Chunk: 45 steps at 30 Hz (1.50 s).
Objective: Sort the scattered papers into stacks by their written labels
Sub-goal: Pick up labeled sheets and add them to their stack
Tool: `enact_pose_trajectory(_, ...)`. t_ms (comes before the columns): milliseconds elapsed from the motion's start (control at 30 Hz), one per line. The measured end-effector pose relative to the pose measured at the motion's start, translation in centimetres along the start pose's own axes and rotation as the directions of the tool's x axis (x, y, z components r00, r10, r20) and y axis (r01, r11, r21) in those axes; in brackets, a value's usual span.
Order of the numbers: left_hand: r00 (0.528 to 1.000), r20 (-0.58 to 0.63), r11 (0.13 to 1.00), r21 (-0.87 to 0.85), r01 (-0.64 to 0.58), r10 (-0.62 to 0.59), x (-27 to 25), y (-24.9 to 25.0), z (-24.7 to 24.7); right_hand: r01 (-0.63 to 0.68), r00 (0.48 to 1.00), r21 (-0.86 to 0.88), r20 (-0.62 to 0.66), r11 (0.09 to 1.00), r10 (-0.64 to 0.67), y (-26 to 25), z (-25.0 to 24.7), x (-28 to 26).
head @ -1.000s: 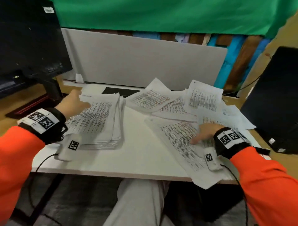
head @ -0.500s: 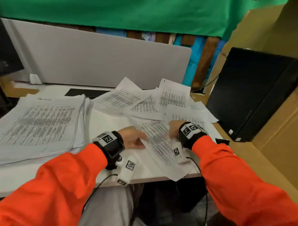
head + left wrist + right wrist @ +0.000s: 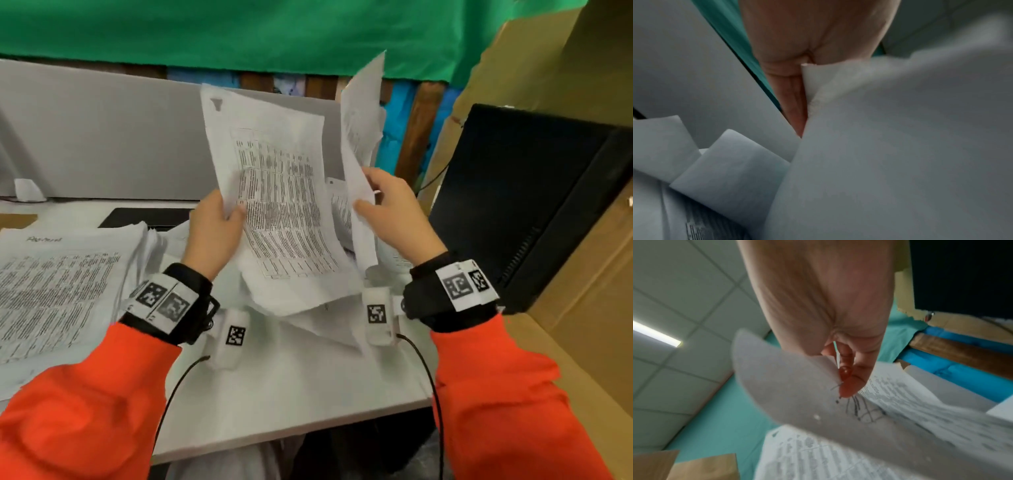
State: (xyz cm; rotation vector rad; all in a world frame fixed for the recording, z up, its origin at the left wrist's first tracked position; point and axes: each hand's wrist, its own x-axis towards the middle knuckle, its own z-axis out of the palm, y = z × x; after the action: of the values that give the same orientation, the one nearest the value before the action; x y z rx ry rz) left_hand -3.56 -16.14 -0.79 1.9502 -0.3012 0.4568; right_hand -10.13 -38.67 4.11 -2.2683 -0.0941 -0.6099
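Note:
My left hand (image 3: 219, 222) pinches the left edge of a printed sheet (image 3: 277, 205) held upright above the white desk (image 3: 291, 394). Its top left corner carries a small dark mark. My right hand (image 3: 380, 205) pinches a second sheet (image 3: 359, 144), which stands edge-on to the right of the first. In the left wrist view the thumb and fingers (image 3: 793, 91) clamp a paper edge (image 3: 813, 78). In the right wrist view the fingertips (image 3: 849, 382) grip a curled sheet (image 3: 797, 394). A tall stack of sorted papers (image 3: 58, 284) lies at the left. More loose sheets (image 3: 325, 329) lie under my hands.
A grey partition (image 3: 102, 137) runs along the back of the desk, with green cloth (image 3: 239, 34) above it. A black computer case (image 3: 534, 205) stands at the right, against brown cardboard (image 3: 582, 342). A dark flat object (image 3: 144, 216) lies near the partition.
Both hands were flat on the loose sheets on the desk; now each has lifted a sheet upright. Before that, my left hand came over from the stack at the left.

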Motion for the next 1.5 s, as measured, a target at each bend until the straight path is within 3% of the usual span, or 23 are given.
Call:
enact_pose_trajectory(167, 0.97, 0.135, 0.978, -0.024, 0.209, -0.204, 3.3, -3.6, 1.5, 0.033, 0.999, 0.014, 0.02, 0.999, -0.033, 0.1, 3.1, 2.9)
enact_pose_trajectory(300, 0.901, 0.296, 0.897, -0.216, 0.385, -0.316, 3.6, -7.4, 3.4, -0.023, 0.959, -0.055, 0.283, 0.998, 0.038, 1.0, 7.6, 4.5)
enact_pose_trajectory(367, 0.878, 0.31, 0.825, -0.33, 0.459, -0.365, 3.3, -8.5, 4.1, -0.075, 0.904, -0.039, 0.42, 0.996, 0.085, 1.8, 10.0, 5.1)
enact_pose_trajectory(433, 0.864, 0.307, 0.756, -0.424, 0.499, -0.399, 3.2, -9.6, 4.6, -0.212, 0.829, 0.049, 0.538, 0.976, 0.153, 2.8, 12.3, 5.3)
enact_pose_trajectory(500, 0.817, 0.404, 0.634, -0.518, 0.574, -0.411, 3.3, -10.7, 4.7, -0.424, 0.689, 0.175, 0.699, 0.889, 0.191, 3.8, 14.1, 4.8)
enact_pose_trajectory(533, 0.791, 0.463, 0.591, -0.53, 0.608, -0.399, 3.3, -11.3, 4.7, -0.501, 0.645, 0.223, 0.741, 0.836, 0.188, 4.4, 14.5, 4.7)
enact_pose_trajectory(567, 0.77, 0.512, 0.584, -0.513, 0.629, -0.38, 3.2, -11.5, 4.8, -0.532, 0.65, 0.261, 0.735, 0.806, 0.191, 5.3, 14.4, 4.9)
enact_pose_trajectory(600, 0.766, 0.526, 0.613, -0.482, 0.626, -0.369, 3.3, -11.9, 4.9, -0.522, 0.706, 0.311, 0.68, 0.794, 0.197, 6.1, 13.8, 5.2)
enact_pose_trajectory(667, 0.795, 0.472, 0.704, -0.409, 0.581, -0.381, 3.4, -12.7, 5.3, -0.498, 0.857, 0.427, 0.378, 0.755, 0.351, 8.7, 11.7, 6.5)
enact_pose_trajectory(700, 0.802, 0.449, 0.729, -0.378, 0.57, -0.394, 3.4, -13.0, 5.5, -0.503, 0.859, 0.496, 0.192, 0.708, 0.475, 10.4, 10.2, 7.1)
enact_pose_trajectory(733, 0.804, 0.432, 0.74, -0.358, 0.569, -0.409, 3.4, -13.3, 5.5, -0.509, 0.808, 0.542, 0.033, 0.669, 0.588, 12.5, 8.5, 7.4)
enact_pose_trajectory(767, 0.808, 0.416, 0.747, -0.348, 0.566, -0.418, 3.4, -13.2, 5.5, -0.546, 0.721, 0.531, -0.096, 0.648, 0.686, 14.8, 7.0, 7.6)
enact_pose_trajectory(833, 0.825, 0.381, 0.759, -0.352, 0.548, -0.418, 3.5, -12.6, 5.1, -0.682, 0.563, 0.43, -0.208, 0.592, 0.8, 18.5, 4.7, 7.3)
enact_pose_trajectory(867, 0.841, 0.363, 0.764, -0.373, 0.526, -0.402, 3.6, -12.0, 4.8, -0.723, 0.54, 0.392, -0.194, 0.569, 0.819, 19.4, 3.9, 6.9)
enact_pose_trajectory(933, 0.885, 0.312, 0.76, -0.46, 0.459, -0.346, 3.7, -10.7, 4.1, -0.743, 0.558, 0.386, -0.091, 0.546, 0.825, 20.6, 3.6, 6.6)
enact_pose_trajectory(1033, 0.932, 0.19, 0.654, -0.669, 0.353, -0.308, 4.0, -9.7, 2.8, -0.778, 0.573, 0.276, -0.058, 0.565, 0.817, 22.0, 4.4, 6.6)
enact_pose_trajectory(1133, 0.947, 0.062, 0.549, -0.802, 0.235, -0.315, 4.2, -9.6, 1.7, -0.775, 0.601, 0.18, -0.087, 0.606, 0.795, 23.0, 5.9, 6.8)
enact_pose_trajectory(1300, 0.956, -0.007, 0.524, -0.837, 0.155, -0.293, 4.0, -10.8, 1.9, -0.731, 0.683, -0.006, 0.008, 0.683, 0.731, 23.3, 6.6, 6.8)
enact_pose_trajectory(1367, 0.956, -0.029, 0.552, -0.821, 0.144, -0.292, 4.1, -11.2, 2.3, -0.734, 0.674, -0.094, 0.023, 0.673, 0.738, 23.3, 6.8, 7.0)
enact_pose_trajectory(1433, 0.957, -0.043, 0.637, -0.755, 0.156, -0.286, 4.0, -11.3, 2.7, -0.745, 0.656, -0.155, 0.003, 0.648, 0.755, 23.1, 7.0, 7.2)
enact_pose_trajectory(1500, 0.961, -0.047, 0.717, -0.676, 0.17, -0.273, 3.7, -11.4, 3.1, -0.782, 0.609, -0.221, -0.066, 0.583, 0.791, 22.9, 7.1, 7.2)
